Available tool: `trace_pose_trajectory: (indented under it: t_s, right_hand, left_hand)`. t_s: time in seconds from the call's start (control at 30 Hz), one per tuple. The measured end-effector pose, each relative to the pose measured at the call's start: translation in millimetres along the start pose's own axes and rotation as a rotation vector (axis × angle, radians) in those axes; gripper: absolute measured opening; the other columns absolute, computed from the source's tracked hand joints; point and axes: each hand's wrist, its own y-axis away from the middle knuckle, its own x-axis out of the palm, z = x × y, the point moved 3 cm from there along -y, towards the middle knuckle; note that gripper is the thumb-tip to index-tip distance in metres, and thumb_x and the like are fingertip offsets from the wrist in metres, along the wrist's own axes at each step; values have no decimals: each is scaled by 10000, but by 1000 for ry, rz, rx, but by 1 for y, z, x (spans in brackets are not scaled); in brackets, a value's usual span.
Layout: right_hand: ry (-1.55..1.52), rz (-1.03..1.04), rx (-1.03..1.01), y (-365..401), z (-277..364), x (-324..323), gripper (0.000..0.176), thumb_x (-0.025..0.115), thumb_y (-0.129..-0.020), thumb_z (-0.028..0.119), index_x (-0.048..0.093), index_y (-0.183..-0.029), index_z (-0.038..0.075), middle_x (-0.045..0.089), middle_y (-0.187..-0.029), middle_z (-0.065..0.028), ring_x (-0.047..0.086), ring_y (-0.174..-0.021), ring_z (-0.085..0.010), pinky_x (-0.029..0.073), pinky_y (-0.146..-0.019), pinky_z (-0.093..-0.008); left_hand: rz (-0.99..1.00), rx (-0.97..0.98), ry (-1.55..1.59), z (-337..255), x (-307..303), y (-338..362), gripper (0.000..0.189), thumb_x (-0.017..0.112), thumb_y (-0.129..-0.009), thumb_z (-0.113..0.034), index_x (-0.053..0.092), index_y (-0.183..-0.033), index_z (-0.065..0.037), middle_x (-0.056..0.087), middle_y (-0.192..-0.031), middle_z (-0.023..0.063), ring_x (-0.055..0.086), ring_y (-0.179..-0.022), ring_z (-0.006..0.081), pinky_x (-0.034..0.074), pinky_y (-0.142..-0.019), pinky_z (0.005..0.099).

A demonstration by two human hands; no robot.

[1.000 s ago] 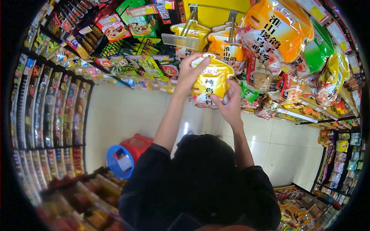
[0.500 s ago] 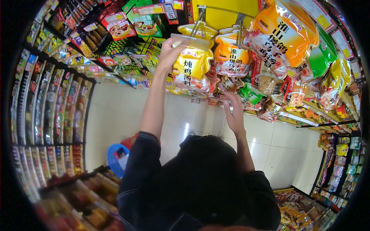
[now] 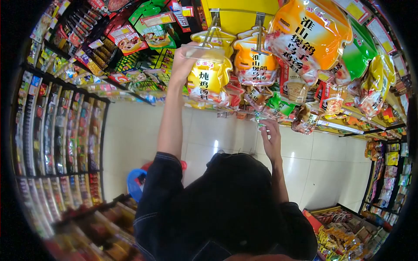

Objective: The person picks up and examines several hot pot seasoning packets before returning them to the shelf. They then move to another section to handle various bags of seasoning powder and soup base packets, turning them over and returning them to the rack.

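Note:
My left hand (image 3: 182, 65) reaches up to a clear plastic tag holder (image 3: 208, 54) at the front end of a metal hook, fingers closed at its left end. Directly beneath hangs a yellow chicken-soup seasoning packet (image 3: 208, 80). Orange soup seasoning packets (image 3: 256, 63) hang on the neighbouring hook. Lower down, my right hand (image 3: 272, 135) is raised with its fingers apart and nothing plainly in them. Its fingertips overlap the shelf edge in this view, below a green packet (image 3: 280, 104).
A large orange packet (image 3: 307, 37) juts out at upper right, with yellow packets (image 3: 376, 87) beside it. Stocked shelves (image 3: 61, 139) line the left side. A blue basket (image 3: 136, 185) stands on the tiled floor (image 3: 204, 126). Display bins (image 3: 335, 239) sit behind me at lower right.
The hanging packets and my left hand have shifted slightly left in view. My right hand has moved lower and a little right, away from the hanging packets.

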Motion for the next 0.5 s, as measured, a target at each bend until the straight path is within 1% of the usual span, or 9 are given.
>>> trace_pose_trajectory:
  t_s: [0.03,0.07,0.17,0.2,0.3,0.37,0.43,0.47,0.5]
  right_hand:
    - [-4,5,2,0,-1,0,214,583,-1015,57,677,-1207,57,594,-1235,-103,640,-1050,-213,552,-809,-313]
    - [-7,10,5,0,-2,-1,213,584,-1015,58,678,-1206,58,595,-1236,-103,642,-1045,-215,552,-811,-314]
    - [-35,41,23,-1,-2,-2,215,569,-1032,108,669,-1216,59,587,-1252,-124,635,-1083,-258,565,-848,-344]
    - [-42,40,17,-1,0,-4,210,572,-1029,102,672,-1208,57,593,-1241,-124,636,-1080,-259,563,-849,-345]
    - [-42,11,-20,-6,12,-10,192,583,-1019,84,682,-1181,51,611,-1209,-124,637,-1076,-262,555,-849,-346]
    - [-23,-40,-70,-13,31,-22,178,592,-1011,70,687,-1159,42,624,-1188,-125,637,-1076,-261,548,-844,-343]
    - [23,-101,-166,-22,49,-40,188,613,-1006,66,677,-1180,35,618,-1179,-112,628,-1044,-218,528,-854,-322]
    - [45,-131,-213,-27,58,-48,196,624,-1004,64,672,-1191,31,615,-1175,-105,623,-1028,-196,518,-859,-311]
    - [30,-187,-245,-31,68,-58,193,623,-992,46,674,-1176,25,620,-1179,-113,619,-1010,-200,513,-829,-309]
  left_hand:
    - [13,-17,8,-1,1,1,273,822,-865,-168,706,-1038,8,732,-941,40,687,-829,95,554,-723,250]
    - [39,-63,0,-2,2,1,304,826,-859,-173,699,-1061,15,735,-973,57,694,-850,104,559,-734,254]
    - [-38,-47,18,15,0,0,321,823,-855,-151,688,-1089,22,734,-1001,68,704,-869,119,564,-747,260]
    - [-37,-16,24,17,-1,-2,318,812,-854,-110,680,-1110,24,731,-1021,72,710,-884,128,568,-760,266]
    - [49,-37,86,20,-4,-1,293,798,-857,-78,682,-1107,20,733,-1001,63,711,-877,125,569,-752,266]
    - [56,-39,88,15,-3,-3,218,784,-863,-63,677,-1045,-7,737,-954,48,708,-843,111,563,-726,260]
    - [74,-42,114,12,-2,-4,183,779,-868,-63,670,-1008,-22,737,-930,40,707,-828,105,560,-714,257]
    - [33,-53,80,10,0,-4,162,772,-872,-62,658,-983,-34,731,-908,29,692,-790,94,543,-685,251]
    - [35,-70,62,8,0,-5,163,776,-873,-69,662,-984,-33,727,-905,26,681,-779,88,536,-676,249]
